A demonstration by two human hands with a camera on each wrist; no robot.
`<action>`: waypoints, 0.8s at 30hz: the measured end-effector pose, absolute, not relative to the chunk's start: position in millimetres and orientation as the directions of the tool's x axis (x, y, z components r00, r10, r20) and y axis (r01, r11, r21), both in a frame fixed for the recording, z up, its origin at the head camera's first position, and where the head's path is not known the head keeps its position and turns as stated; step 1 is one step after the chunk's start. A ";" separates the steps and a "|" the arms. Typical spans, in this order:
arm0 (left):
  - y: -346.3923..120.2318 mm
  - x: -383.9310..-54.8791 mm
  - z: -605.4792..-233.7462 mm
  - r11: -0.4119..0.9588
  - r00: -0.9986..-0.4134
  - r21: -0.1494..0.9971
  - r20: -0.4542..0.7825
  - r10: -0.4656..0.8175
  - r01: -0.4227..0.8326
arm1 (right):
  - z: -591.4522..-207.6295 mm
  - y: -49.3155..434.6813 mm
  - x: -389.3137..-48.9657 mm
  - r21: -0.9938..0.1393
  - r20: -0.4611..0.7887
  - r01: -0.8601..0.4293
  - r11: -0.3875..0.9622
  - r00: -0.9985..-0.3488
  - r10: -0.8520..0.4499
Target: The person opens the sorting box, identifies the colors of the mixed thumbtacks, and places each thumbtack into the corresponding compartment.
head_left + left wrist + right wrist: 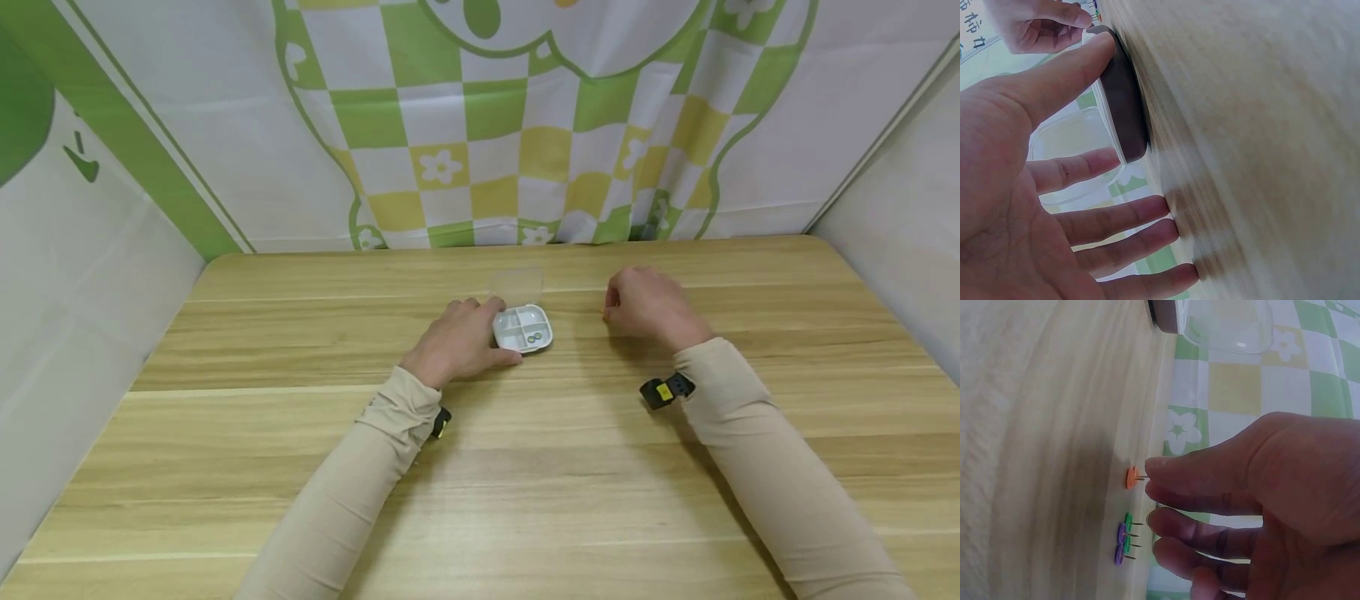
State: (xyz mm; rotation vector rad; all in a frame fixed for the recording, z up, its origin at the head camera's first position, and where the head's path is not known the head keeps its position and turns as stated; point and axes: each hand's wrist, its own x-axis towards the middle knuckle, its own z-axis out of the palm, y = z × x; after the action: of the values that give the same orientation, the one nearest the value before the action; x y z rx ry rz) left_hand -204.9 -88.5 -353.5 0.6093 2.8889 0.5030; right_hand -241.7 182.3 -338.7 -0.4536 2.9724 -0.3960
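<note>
A small white pill box (522, 328) with a dark base has its clear lid (517, 286) tilted back. Two small round yellow-green pieces (534, 337) lie in its near right compartment. My left hand (465, 340) holds the box at its left side between thumb and index finger, other fingers extended to the tabletop. To the right, my right hand (654, 307) pinches the upright pin of an orange thumbtack (1131, 479) between thumb and index finger, the tack's head at the table. Purple thumbtacks (1120, 535) and green thumbtacks (1128, 521) lie beside it, pins up.
The wooden table (525, 483) ends at the back against a green, yellow and white checked curtain (495, 125). White side panels stand at the left (67, 292) and right (892, 183). A black strap device (663, 390) sits on the right wrist.
</note>
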 end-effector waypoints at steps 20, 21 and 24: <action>-89.6 -205.0 -354.4 0.857 -0.907 0.366 -0.069 0.415 0.364 | -343.6 181.8 -242.5 -0.230 -0.058 -0.280 0.932 -0.952 -0.301; -89.5 -204.9 -354.2 0.856 -0.907 0.367 -0.069 0.415 0.364 | -343.8 181.8 -242.6 -0.230 -0.058 -0.281 0.932 -0.952 -0.302; -89.1 -204.8 -353.7 0.854 -0.906 0.370 -0.070 0.417 0.364 | -344.0 181.6 -242.6 -0.231 -0.063 -0.277 0.933 -0.952 -0.299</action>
State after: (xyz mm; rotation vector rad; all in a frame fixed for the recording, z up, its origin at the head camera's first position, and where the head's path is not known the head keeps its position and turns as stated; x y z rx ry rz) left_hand -204.8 -89.1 -353.7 0.6106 2.8815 0.5319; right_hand -242.6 181.6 -344.0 -0.4472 2.9925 -0.3359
